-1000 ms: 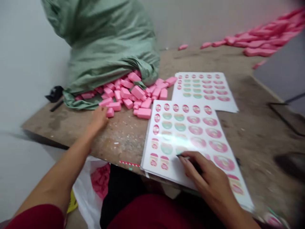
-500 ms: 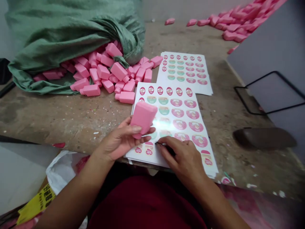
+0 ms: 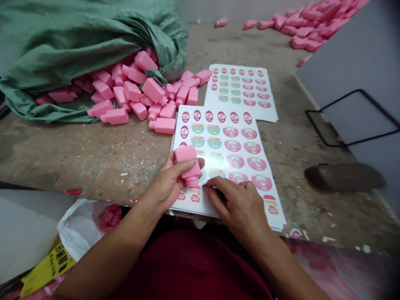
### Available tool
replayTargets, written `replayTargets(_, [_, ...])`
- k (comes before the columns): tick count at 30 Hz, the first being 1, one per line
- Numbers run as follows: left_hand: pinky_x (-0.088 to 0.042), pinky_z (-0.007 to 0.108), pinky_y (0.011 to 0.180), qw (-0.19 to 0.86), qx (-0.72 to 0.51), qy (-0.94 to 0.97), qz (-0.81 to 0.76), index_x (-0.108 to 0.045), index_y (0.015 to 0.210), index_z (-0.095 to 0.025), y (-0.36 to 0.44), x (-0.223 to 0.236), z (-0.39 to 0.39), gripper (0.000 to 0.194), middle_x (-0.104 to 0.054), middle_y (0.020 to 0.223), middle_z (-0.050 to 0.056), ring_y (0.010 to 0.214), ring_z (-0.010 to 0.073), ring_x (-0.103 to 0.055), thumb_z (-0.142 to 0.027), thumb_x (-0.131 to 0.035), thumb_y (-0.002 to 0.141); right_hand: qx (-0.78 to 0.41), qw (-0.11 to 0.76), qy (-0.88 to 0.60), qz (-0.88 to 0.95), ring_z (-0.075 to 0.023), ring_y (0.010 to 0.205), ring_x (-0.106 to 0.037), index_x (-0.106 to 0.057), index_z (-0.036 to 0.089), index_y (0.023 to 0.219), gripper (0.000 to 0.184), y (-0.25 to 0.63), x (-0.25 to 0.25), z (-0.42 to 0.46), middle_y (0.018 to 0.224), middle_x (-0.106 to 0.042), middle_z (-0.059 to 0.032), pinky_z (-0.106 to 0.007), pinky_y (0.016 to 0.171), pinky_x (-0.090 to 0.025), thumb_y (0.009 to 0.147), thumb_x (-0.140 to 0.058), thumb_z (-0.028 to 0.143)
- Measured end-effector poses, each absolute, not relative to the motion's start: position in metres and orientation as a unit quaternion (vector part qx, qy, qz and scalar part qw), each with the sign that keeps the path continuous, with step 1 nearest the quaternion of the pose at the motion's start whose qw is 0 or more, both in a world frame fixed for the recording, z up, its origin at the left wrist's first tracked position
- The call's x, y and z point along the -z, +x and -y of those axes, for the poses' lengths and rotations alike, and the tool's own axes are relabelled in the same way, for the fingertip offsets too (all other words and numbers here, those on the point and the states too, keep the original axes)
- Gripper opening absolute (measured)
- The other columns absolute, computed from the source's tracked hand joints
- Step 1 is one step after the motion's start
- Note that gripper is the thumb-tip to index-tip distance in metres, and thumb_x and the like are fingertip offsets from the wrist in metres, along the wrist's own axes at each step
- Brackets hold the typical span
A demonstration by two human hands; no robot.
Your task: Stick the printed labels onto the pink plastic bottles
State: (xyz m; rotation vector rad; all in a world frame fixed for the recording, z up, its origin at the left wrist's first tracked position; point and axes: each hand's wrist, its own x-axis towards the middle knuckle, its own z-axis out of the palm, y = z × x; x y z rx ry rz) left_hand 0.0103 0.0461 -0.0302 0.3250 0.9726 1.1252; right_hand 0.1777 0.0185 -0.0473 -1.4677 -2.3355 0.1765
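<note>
Forearms [image 3: 121,239] converge, left hand [image 3: 167,181] clasping a pink bottle [image 3: 186,160], right hand [image 3: 237,204] pinching a thin dark object [image 3: 206,186].

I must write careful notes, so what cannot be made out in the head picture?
In the head view:
Slim dark object in the right hand: only its tip shows; that hand hides the rest.
Part of the nearer white paper sheet with pink and green labels: covered by the left hand, its pink rectangular bottle and the right hand.
Green fabric sack: cut off by the top edge.
Finest label lettering: too small.
</note>
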Motion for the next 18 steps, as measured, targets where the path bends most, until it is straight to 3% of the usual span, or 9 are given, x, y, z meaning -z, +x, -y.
replayTargets(7, [-0.048,0.04,0.096,0.724,-0.513,0.145,-0.437,-0.051,0.117,-0.018,0.011,0.0337,-0.0442,0.047,-0.07,0.094,0.007,0.094,0.0203,-0.067,-0.016,-0.071,0.075,-0.072,0.182,-0.538,0.82,-0.0174,0.051,-0.047,-0.068,0.022,0.084,0.026,0.1767,0.049,-0.0197,0.066,-0.071,-0.0009,-0.031,0.061,-0.028,0.095,-0.046,0.031])
replayTargets(12, [-0.051,0.038,0.092,0.723,-0.516,0.143,-0.438,-0.052,0.118,-0.018,0.0096,0.0318,-0.045,0.042,-0.071,0.091,0.007,0.092,0.0193,-0.069,-0.016,-0.068,0.079,-0.16,0.19,-0.545,0.801,-0.0167,0.056,-0.054,-0.068,0.024,0.086,0.02,0.1802,0.0475,-0.0198,0.07,-0.072,0.0013,-0.03,0.063,-0.032,0.092,-0.05,0.033])
replayTargets(18, [-0.054,0.038,0.09,0.741,-0.516,0.108,-0.415,-0.054,0.119,-0.017,0.0077,0.0329,-0.0465,0.036,-0.071,0.096,0.009,0.092,0.0207,-0.07,-0.023,-0.063,0.085,-0.063,0.198,-0.538,0.817,-0.0149,0.05,-0.045,-0.064,0.021,0.081,0.022,0.1766,0.0496,-0.0174,0.064,-0.069,-0.0001,-0.031,0.063,-0.028,0.093,-0.048,0.031])
